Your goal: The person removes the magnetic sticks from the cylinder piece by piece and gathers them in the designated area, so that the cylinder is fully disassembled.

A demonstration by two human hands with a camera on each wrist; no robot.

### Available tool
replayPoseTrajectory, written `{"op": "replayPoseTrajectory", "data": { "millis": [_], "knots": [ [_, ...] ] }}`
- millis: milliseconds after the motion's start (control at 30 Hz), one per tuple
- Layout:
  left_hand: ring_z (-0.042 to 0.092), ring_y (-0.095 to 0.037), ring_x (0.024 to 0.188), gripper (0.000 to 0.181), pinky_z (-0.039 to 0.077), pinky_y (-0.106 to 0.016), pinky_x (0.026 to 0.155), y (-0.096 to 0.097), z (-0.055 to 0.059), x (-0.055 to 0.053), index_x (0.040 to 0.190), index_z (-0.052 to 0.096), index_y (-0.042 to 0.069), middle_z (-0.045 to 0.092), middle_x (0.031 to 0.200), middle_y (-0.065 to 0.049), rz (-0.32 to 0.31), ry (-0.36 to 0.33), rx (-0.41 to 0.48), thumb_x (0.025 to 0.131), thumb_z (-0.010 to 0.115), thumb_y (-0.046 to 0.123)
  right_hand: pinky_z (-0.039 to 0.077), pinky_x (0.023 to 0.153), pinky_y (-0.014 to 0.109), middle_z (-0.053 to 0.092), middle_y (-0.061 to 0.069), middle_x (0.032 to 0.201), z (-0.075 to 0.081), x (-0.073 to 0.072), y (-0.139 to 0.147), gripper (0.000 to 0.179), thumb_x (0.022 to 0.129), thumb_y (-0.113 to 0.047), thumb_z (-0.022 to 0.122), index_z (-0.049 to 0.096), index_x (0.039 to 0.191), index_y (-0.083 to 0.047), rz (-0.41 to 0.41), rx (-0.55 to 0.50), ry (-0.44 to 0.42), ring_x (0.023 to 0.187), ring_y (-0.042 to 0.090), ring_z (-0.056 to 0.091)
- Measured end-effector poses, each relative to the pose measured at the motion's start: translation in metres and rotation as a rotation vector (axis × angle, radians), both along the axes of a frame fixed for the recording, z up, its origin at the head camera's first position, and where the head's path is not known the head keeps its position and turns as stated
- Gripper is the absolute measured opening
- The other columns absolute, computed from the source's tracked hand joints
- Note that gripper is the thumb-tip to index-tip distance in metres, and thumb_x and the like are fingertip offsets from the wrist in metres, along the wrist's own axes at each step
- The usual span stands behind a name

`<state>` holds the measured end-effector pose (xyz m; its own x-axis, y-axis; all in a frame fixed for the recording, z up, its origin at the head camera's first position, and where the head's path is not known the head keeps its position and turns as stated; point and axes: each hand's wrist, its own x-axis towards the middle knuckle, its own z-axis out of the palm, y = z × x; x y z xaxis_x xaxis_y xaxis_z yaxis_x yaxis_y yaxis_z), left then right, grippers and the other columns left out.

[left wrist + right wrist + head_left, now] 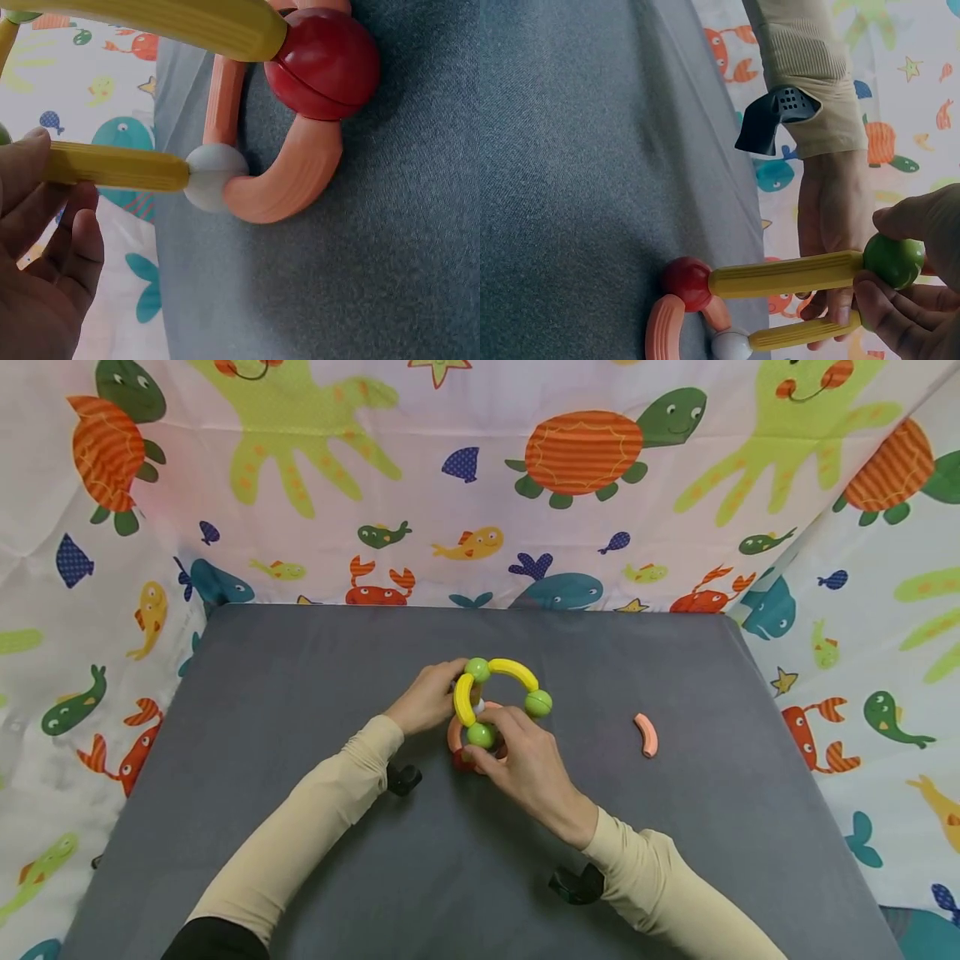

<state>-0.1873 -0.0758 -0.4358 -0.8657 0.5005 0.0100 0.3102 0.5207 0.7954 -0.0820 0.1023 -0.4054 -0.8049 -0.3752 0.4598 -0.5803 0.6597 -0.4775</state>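
A toy frame stands on the table. Its base is a ring of curved orange pieces (pixel 289 180) joined by balls, among them a red ball (pixel 326 64) and a white ball (pixel 215 178). Straight yellow rods rise from these balls. Along the top, curved yellow pieces (pixel 513 672) link several green balls. My left hand (pixel 427 698), at the far left side, pinches the upper end of a yellow rod (pixel 112 165) between thumb and fingers. On the near side, my right hand (pixel 528 768) grips a green ball (pixel 894 261) atop another yellow rod (pixel 787 277).
One loose curved orange piece (pixel 647 737) lies on the grey table (pixel 675 827), to the right of the frame. A patterned cloth (pixel 480 527) with sea animals hangs behind the table and along its sides. Black mounts (pixel 577 885) sit beneath both wrists.
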Motion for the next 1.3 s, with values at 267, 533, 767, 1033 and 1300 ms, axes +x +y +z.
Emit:
{"op": "replayPoseTrajectory", "data": {
  "millis": [267, 533, 767, 1033, 1300],
  "knots": [
    [0.064, -0.019, 0.085, 0.017, 0.054, -0.035, 0.079, -0.011, 0.002, 0.007, 0.105, 0.064, 0.01, 0.069, 0.095, -0.006, 0.071, 0.063, -0.035, 0.092, 0.068, 0.021, 0.054, 0.065, 0.022, 0.065, 0.008, 0.108, 0.002, 0.002, 0.0, 0.038, 0.077, -0.013, 0.083, 0.062, 0.108, -0.006, 0.025, 0.007, -0.002, 0.074, 0.011, 0.063],
    [0.049, -0.018, 0.069, 0.02, 0.041, -0.03, 0.064, -0.021, 0.005, 0.017, 0.096, 0.06, 0.008, 0.054, 0.077, -0.005, 0.137, 0.088, -0.073, 0.091, 0.071, 0.024, 0.051, 0.058, 0.024, 0.065, 0.005, 0.102, 0.002, 0.002, 0.004, 0.035, 0.079, -0.015, 0.081, 0.064, 0.11, -0.008, -0.002, 0.066, 0.053, 0.068, 0.012, 0.061],
    [0.049, -0.018, 0.065, 0.013, 0.04, -0.029, 0.059, -0.027, 0.005, 0.028, 0.09, 0.057, 0.009, 0.055, 0.075, -0.007, 0.186, 0.076, -0.101, 0.09, 0.068, 0.016, 0.054, 0.059, 0.029, 0.065, 0.005, 0.104, -0.001, -0.001, 0.013, 0.037, 0.078, -0.012, 0.081, 0.065, 0.111, -0.009, -0.062, 0.124, 0.084, 0.07, 0.014, 0.063],
    [0.052, -0.018, 0.066, 0.012, 0.043, -0.029, 0.06, -0.031, 0.007, 0.037, 0.094, 0.059, 0.01, 0.058, 0.078, -0.005, 0.18, 0.068, -0.11, 0.087, 0.068, 0.013, 0.054, 0.065, 0.03, 0.062, 0.008, 0.106, -0.004, 0.001, 0.015, 0.038, 0.079, -0.011, 0.08, 0.062, 0.112, -0.007, -0.022, 0.072, 0.036, 0.074, 0.015, 0.061],
    [0.051, -0.017, 0.065, 0.019, 0.043, -0.029, 0.06, -0.032, 0.006, 0.044, 0.092, 0.06, 0.01, 0.056, 0.076, -0.004, 0.167, 0.073, -0.127, 0.088, 0.073, 0.024, 0.054, 0.065, 0.028, 0.061, 0.005, 0.104, -0.007, 0.015, 0.01, 0.041, 0.077, -0.013, 0.082, 0.062, 0.113, -0.007, 0.009, 0.059, 0.04, 0.077, 0.013, 0.059]
  ]
}}
